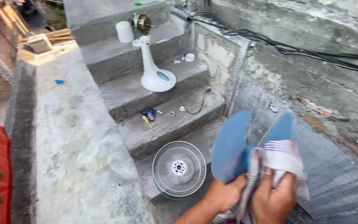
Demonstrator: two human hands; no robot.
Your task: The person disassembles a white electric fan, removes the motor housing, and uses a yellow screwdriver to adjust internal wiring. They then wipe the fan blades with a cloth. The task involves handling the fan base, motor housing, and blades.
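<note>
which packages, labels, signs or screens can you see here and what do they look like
None are in view: no package, sign or screen.
Nearest to a label: a blue-green oval patch on the white fan stand's base, on the concrete steps.
Left hand grips the blue fan blade; right hand presses a striped cloth on it.

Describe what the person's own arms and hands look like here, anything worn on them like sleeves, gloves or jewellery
Both hands are bare, with no gloves. The left hand and the stretch of forearm behind it show no sleeve, watch or bracelet. The right hand shows no ring on the fingers in view; its wrist is cut off by the bottom edge of the picture, so anything worn there cannot be told.
</note>
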